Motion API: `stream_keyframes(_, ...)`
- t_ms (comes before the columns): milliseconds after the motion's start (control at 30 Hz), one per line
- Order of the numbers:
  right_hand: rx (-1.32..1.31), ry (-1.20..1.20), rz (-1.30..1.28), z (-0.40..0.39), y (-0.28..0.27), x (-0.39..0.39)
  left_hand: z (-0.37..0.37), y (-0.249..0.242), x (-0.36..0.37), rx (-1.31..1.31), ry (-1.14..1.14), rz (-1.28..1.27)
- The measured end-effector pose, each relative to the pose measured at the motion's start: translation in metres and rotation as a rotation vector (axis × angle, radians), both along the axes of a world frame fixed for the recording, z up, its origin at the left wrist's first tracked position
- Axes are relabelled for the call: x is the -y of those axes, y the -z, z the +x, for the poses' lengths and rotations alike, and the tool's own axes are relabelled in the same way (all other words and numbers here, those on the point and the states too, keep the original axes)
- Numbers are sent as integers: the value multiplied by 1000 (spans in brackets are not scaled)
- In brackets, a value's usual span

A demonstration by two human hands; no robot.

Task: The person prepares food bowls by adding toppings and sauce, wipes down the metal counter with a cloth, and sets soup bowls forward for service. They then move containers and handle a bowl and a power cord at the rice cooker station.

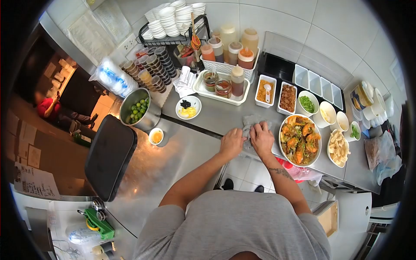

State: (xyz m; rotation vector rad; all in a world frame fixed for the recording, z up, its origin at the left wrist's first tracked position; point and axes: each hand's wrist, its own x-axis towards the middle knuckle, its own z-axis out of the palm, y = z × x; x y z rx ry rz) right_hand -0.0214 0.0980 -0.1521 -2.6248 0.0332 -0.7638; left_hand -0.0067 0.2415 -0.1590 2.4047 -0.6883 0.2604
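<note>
At the front edge of the steel counter [208,123], both hands work close together on a crumpled, thin greyish sheet [250,121]; I cannot tell if it is cloth or plastic. My left hand [232,142] is closed at the sheet's left edge, knuckles up. Fingers curled, my right hand [261,138] presses on its right part. Just right of that hand stands a large white bowl [320,152] of saucy orange-and-green food [300,139]. A small white bowl [199,109] with yellow and black bits lies farther left.
Sauce bottles [237,84] stand in white baskets behind. Tubs of crumbs [265,91] and brown bits [287,98], chopped greens [307,104] and a bowl of pale crackers [338,147] line the right. Leftward are a pot of limes [138,110], an egg-coloured cup [156,137] and a black tray [110,158].
</note>
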Motion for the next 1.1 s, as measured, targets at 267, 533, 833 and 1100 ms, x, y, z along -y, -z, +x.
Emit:
stream_keyframes(267,51,33,-35,1,2,-2,1,4,-2,-47,-15,-29)
stream_keyframes(533,80,48,-88,0,8,-1,-7,-21,-3,-26,23,-144)
stream_keyframes(833,65,48,-106,-3,4,-5,1,4,-1,59,42,-43)
stream_keyframes(1100,49,42,-99,-2,4,-5,1,2,1,-12,7,-74)
